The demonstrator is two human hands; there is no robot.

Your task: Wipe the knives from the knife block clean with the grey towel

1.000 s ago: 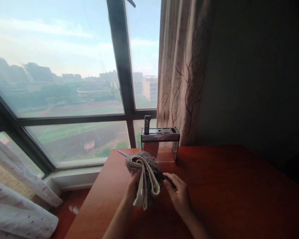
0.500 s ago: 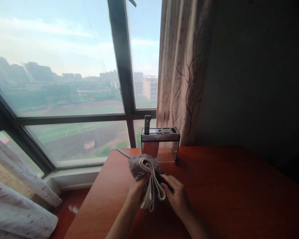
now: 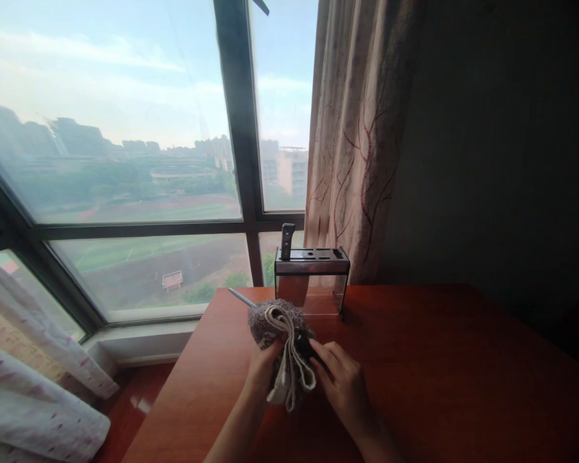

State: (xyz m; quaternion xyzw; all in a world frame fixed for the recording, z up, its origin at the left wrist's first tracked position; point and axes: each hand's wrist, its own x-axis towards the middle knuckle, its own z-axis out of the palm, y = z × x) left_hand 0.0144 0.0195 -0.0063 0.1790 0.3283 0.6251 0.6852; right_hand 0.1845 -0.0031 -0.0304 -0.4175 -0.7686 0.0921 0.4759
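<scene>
From where I stand, the person is wiping a knife (image 3: 244,299) with a folded towel (image 3: 282,341) over the near side of the red wooden table (image 3: 439,360), just in front of the knife block (image 3: 311,276) that stands at the table's window edge. The left hand (image 3: 263,366) is closed around the towel, which is bunched and wrapped about the blade, so only the thin metal tip pokes out on the towel's far left side, pointing toward the window (image 3: 125,161). The right hand (image 3: 342,379) is clamped on the dark handle (image 3: 305,348), which peeks out just to the right of the towel. To do this well, I would say the cloth should stay thick between the fingers and the edge, with the spine of the blade, not the cutting side, pressed into the palm; I cannot tell from here which way the edge faces. It seems wiser to draw the towel from handle toward tip in one direction, keeping the right hand steady and the point aimed away from the body. Another dark knife handle (image 3: 286,240) already stands upright in the left end of the block, just behind the towel, and a patterned curtain (image 3: 357,141) hangs behind the block to its right.
</scene>
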